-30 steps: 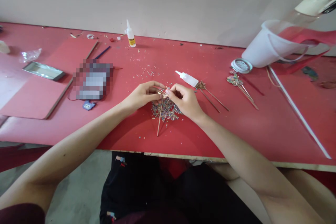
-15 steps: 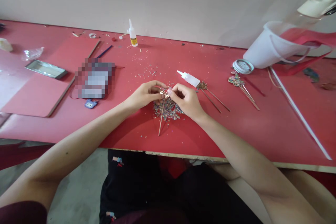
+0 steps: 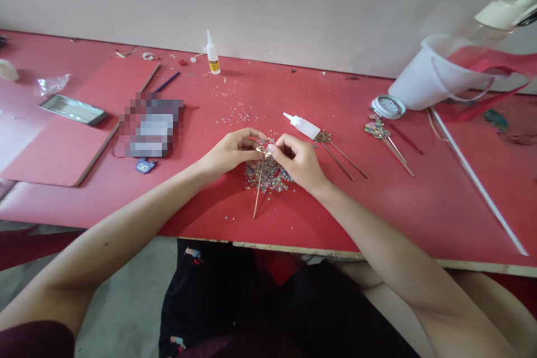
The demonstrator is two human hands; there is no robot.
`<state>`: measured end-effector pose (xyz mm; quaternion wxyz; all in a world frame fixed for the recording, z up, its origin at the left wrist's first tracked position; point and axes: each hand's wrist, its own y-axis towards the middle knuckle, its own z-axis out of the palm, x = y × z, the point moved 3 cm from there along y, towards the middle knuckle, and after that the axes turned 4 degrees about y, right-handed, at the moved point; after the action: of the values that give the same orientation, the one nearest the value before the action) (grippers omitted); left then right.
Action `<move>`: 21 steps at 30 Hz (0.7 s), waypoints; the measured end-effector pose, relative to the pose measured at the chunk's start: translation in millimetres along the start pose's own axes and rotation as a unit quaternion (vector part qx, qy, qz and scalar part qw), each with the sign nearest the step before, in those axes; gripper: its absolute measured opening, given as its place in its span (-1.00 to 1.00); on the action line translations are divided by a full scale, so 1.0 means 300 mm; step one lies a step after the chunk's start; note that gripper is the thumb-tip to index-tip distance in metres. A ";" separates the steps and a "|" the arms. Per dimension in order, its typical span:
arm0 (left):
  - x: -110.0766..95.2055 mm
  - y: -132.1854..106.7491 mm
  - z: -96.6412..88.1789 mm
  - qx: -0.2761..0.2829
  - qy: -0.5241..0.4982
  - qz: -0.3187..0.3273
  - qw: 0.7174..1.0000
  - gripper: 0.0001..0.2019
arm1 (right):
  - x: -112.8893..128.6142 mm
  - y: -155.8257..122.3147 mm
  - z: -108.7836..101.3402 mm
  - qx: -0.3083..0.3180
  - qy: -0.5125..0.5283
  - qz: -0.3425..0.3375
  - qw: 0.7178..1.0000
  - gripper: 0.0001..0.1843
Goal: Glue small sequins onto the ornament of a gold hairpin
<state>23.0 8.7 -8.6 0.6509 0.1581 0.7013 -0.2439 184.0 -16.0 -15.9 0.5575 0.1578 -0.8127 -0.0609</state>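
Two hands, both yours, and one pin [image 3: 257, 193] between them: its thin wooden shaft slants down toward the table's front edge, tip resting on the red table [image 3: 419, 207], its small gold head up at your fingertips. Your left hand [image 3: 229, 152] is closed, thumb and fingers pinched tight on that head from the left. Your right hand [image 3: 300, 162] comes in from the other side, thumb and forefinger nipped together right against the same head; whether a chip sits between those tips is too small to tell. Straight beneath the pinch lies one pile of glittery chips [image 3: 271, 176], with loose flecks scattered beyond it. Just behind your right hand, one glue bottle [image 3: 302, 125] lies on its side, nozzle pointing left. Beside it is a first bunch of decorated pins [image 3: 322, 136], two shafts showing, and further right a second bunch [image 3: 375, 128], shafts too close together to count. Out left there is one small blue item [image 3: 145, 165], one pixelated patch [image 3: 150, 126], and one red board [image 3: 62, 151] carrying one metal tray [image 3: 71, 111]. To the right, one long white rod [image 3: 478, 182] runs diagonally. Further back: one round tin [image 3: 388, 105], one white bucket [image 3: 423, 75] tipped over, and at the wall a second glue bottle [image 3: 212, 59], standing upright.
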 end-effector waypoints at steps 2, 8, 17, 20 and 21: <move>-0.002 -0.002 0.001 0.000 0.001 -0.002 1.000 -0.74 | 0.000 0.000 0.000 0.002 0.003 -0.001 1.000 -0.67; -0.017 -0.008 0.009 -0.001 0.003 -0.001 1.000 -0.73 | 0.003 0.000 -0.002 -0.002 0.000 0.002 1.000 -0.65; -0.010 -0.006 0.004 -0.005 0.004 -0.013 1.000 -0.73 | 0.006 0.018 -0.056 0.006 -0.079 -0.034 0.996 -0.63; -0.009 -0.006 0.002 -0.009 0.022 -0.023 0.999 -0.74 | -0.032 0.037 -0.126 -0.067 -0.096 -0.045 0.992 -0.67; -0.008 -0.005 0.001 -0.007 0.029 -0.023 0.999 -0.74 | -0.046 0.041 -0.146 -0.087 -0.105 -0.054 0.989 -0.69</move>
<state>22.7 7.4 -6.1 0.6252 0.1445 0.7252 -0.2498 226.7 3.4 -8.6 0.4763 0.1454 -0.8488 -0.1777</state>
